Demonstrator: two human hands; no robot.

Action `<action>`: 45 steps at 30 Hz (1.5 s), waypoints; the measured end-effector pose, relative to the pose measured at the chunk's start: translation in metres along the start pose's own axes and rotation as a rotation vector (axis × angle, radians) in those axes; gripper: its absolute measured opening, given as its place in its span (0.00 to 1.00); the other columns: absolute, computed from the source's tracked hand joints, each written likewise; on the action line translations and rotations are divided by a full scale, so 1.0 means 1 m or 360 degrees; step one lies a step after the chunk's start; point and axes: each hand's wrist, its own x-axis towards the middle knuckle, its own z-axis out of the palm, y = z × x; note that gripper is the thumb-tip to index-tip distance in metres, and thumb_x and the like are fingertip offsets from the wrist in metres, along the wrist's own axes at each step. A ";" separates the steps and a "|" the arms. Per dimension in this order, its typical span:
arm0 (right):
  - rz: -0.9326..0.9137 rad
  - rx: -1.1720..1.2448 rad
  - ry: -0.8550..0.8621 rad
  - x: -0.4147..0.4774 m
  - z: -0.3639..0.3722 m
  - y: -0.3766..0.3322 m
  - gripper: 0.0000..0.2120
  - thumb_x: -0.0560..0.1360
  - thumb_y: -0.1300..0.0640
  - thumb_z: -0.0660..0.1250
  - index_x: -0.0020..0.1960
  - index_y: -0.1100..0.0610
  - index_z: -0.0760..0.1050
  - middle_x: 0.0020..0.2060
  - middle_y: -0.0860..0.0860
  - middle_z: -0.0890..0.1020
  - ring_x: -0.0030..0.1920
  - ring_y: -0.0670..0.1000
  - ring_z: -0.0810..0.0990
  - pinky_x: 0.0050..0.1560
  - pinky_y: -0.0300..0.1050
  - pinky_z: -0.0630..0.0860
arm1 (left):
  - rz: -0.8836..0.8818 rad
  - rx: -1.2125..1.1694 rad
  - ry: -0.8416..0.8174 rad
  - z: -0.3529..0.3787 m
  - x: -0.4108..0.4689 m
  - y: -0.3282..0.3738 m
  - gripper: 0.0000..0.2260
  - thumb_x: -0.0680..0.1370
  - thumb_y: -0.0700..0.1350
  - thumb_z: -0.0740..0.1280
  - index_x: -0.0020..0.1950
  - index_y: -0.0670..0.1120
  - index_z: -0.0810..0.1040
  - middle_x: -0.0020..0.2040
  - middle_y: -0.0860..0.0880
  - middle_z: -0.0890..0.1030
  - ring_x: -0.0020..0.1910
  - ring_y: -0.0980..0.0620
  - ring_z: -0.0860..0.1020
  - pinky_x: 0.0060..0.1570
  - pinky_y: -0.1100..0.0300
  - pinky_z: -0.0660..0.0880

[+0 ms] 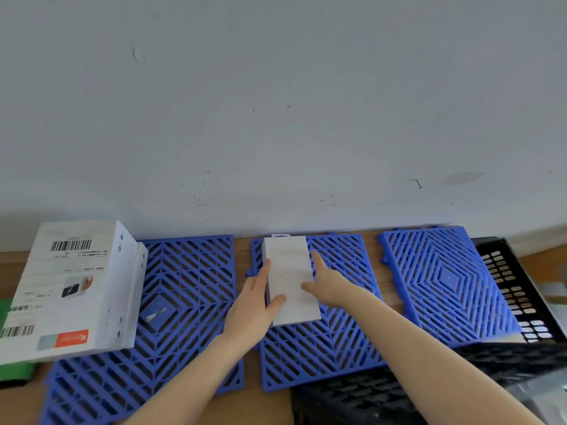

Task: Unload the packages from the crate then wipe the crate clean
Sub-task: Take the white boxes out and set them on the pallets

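Note:
A small plain white box (290,271) lies on the middle blue grid mat (331,351). My left hand (256,305) holds its left side, thumb curled onto the top face. My right hand (328,285) rests against its right side, thumb on top and fingers stretched along the edge. A larger white package (73,289) with barcodes and an orange label sits at the left on another blue mat (184,283). The black plastic crate (515,289) is at the right and lower right, mostly cut off; pale packages show inside it at the frame's edge.
A third blue grid mat (445,283) lies at the right, its far side next to the crate. The mats cover a wooden tabletop (242,256) set against a grey wall. A green object (12,369) peeks out at the left edge.

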 end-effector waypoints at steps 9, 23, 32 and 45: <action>-0.0280 0.0058 0.0333 -0.065 -0.045 0.012 0.29 0.81 0.50 0.58 0.77 0.50 0.50 0.59 0.58 0.78 0.36 0.54 0.77 0.40 0.51 0.76 | 0.0207 -0.0062 0.0355 -0.033 -0.031 0.059 0.23 0.82 0.53 0.60 0.76 0.55 0.59 0.67 0.53 0.70 0.61 0.54 0.74 0.56 0.57 0.73; -0.0623 0.0423 0.1044 -0.254 -0.060 0.117 0.14 0.79 0.57 0.60 0.64 0.55 0.73 0.43 0.46 0.78 0.41 0.50 0.78 0.36 0.34 0.71 | 0.0958 0.0029 0.0681 -0.031 -0.160 0.208 0.13 0.81 0.45 0.64 0.65 0.50 0.73 0.57 0.53 0.76 0.54 0.55 0.76 0.51 0.55 0.76; -0.0596 0.0404 0.1186 -0.339 -0.028 0.252 0.11 0.77 0.56 0.64 0.59 0.54 0.77 0.47 0.49 0.80 0.46 0.49 0.77 0.48 0.40 0.70 | 0.1103 0.0076 0.0518 0.085 -0.257 0.269 0.12 0.78 0.44 0.67 0.62 0.51 0.75 0.54 0.54 0.76 0.52 0.58 0.76 0.51 0.58 0.76; -0.0386 0.0214 0.0735 -0.345 0.042 0.362 0.25 0.74 0.52 0.70 0.69 0.51 0.69 0.65 0.50 0.74 0.61 0.49 0.75 0.55 0.38 0.69 | 0.0833 0.0628 -0.0253 0.216 -0.268 0.250 0.28 0.70 0.51 0.76 0.68 0.52 0.71 0.62 0.53 0.74 0.64 0.55 0.70 0.64 0.60 0.68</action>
